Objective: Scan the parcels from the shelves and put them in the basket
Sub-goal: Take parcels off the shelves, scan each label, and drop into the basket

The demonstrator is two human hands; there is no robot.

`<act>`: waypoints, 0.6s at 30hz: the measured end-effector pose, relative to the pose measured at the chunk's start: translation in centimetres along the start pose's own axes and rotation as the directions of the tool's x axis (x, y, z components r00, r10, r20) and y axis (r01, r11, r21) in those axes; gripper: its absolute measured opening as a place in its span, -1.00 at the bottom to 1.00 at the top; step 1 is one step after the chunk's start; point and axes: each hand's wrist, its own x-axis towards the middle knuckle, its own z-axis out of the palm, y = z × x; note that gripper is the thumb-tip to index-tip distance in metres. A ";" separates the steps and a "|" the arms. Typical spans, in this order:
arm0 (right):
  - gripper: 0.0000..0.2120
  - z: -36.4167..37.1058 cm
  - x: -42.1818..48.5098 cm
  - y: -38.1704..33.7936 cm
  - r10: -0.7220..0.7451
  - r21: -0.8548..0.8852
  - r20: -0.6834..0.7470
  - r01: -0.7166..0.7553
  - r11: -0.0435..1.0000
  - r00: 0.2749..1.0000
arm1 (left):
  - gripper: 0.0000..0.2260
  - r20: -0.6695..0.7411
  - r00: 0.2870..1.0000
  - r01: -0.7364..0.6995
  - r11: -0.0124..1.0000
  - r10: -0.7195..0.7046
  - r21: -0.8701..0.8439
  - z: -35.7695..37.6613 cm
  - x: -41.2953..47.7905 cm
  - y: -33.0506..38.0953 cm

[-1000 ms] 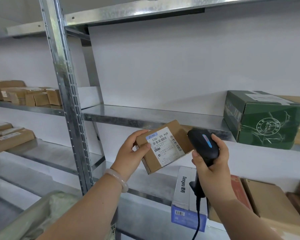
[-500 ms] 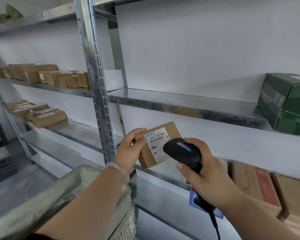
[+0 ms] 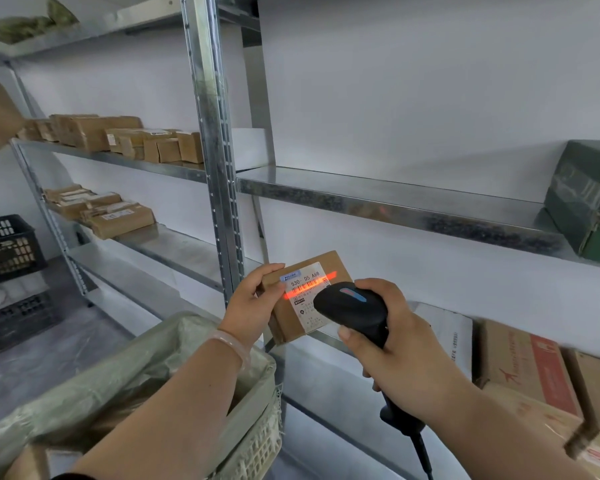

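Observation:
My left hand (image 3: 255, 304) holds a small brown cardboard parcel (image 3: 300, 320) with a white label facing me. A red scan line glows across the label's barcode. My right hand (image 3: 395, 344) grips a black handheld scanner (image 3: 352, 308), aimed at the label from just to the right, its cable hanging down. The basket (image 3: 257, 434), lined with a pale green bag, sits below my left forearm at the lower left; a brown parcel shows inside it.
Metal shelving with an upright post (image 3: 215, 168) fills the view. Brown parcels (image 3: 118, 136) lie on the left shelves, a green box (image 3: 586, 202) on the right shelf, red-printed cartons (image 3: 527, 368) lower right. Black crates (image 3: 7, 251) stand on the floor at left.
The view has swung left and down, showing more of the basket. The scanner's red line has come on across the parcel's label. Both hands keep their hold.

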 end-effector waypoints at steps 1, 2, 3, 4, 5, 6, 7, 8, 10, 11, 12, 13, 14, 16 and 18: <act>-0.55 0.3 0.1 -0.1 0.007 0.001 0.003 -0.007 1.000 1.000 | -0.83 -0.008 1.000 -0.001 1.000 0.001 -0.005 -0.3 -0.1 -0.2; -0.55 0.6 0.1 -0.1 0.014 0.000 0.005 -0.014 1.000 1.000 | -0.83 -0.018 1.000 -0.001 1.000 0.001 -0.014 -0.6 -0.2 -0.5; -0.55 0.9 0.2 -0.2 0.016 -0.004 0.005 -0.016 1.000 1.000 | -0.83 -0.028 1.000 0.003 1.000 -0.004 -0.026 -0.9 -0.3 -0.7; -0.56 1.3 0.2 -0.2 0.018 -0.011 0.007 -0.017 1.000 1.000 | -0.82 -0.038 0.999 0.006 0.999 -0.008 -0.045 -1.2 -0.5 -0.9; -0.56 1.7 0.3 -0.2 0.018 -0.016 0.010 -0.017 1.000 1.000 | -0.82 -0.047 0.999 0.004 0.998 -0.008 -0.065 -1.6 -0.7 -1.1; -0.56 2.2 0.4 -0.2 0.021 -0.017 0.014 -0.021 1.000 1.000 | -0.80 -0.056 0.998 0.002 0.997 -0.007 -0.083 -2.1 -0.9 -1.4; -0.55 2.8 0.6 -0.2 0.023 -0.014 0.022 -0.023 1.000 1.000 | -0.79 -0.063 0.998 0.005 0.995 -0.011 -0.095 -2.7 -1.1 -1.7; -0.55 3.4 0.8 -0.2 0.024 -0.006 0.031 -0.024 1.000 0.999 | -0.79 -0.074 0.997 0.014 0.994 -0.022 -0.104 -3.3 -1.3 -2.0; -0.53 5.0 1.2 0.0 0.023 0.010 0.061 -0.024 1.000 0.998 | -0.78 -0.114 0.992 0.044 0.993 -0.056 -0.106 -4.8 -1.7 -2.9; -0.53 6.0 1.4 0.1 0.027 0.018 0.082 -0.028 0.999 0.996 | -0.79 -0.142 0.986 0.069 0.993 -0.081 -0.093 -5.6 -2.0 -3.4; -0.52 7.0 1.7 0.2 0.032 0.031 0.105 -0.035 0.999 0.994 | -0.80 -0.174 0.978 0.097 0.992 -0.110 -0.084 -6.5 -2.3 -4.1; -0.50 8.1 1.9 0.3 0.036 0.047 0.130 -0.043 0.998 0.991 | -0.82 -0.211 0.967 0.131 0.988 -0.146 -0.086 -7.4 -2.7 -4.8; -0.48 9.3 2.1 0.4 0.039 0.064 0.153 -0.049 0.997 0.987 | -0.83 -0.247 0.950 0.170 0.980 -0.191 -0.103 -8.4 -3.1 -5.7; -0.45 11.9 2.3 0.6 0.050 0.093 0.200 -0.069 0.993 0.979 | -0.85 -0.313 0.906 0.249 0.957 -0.286 -0.151 -10.6 -4.4 -7.4; -0.47 14.7 2.5 0.5 0.064 0.117 0.267 -0.098 0.988 0.961 | -0.84 -0.365 0.860 0.306 0.933 -0.357 -0.191 -12.9 -5.9 -9.1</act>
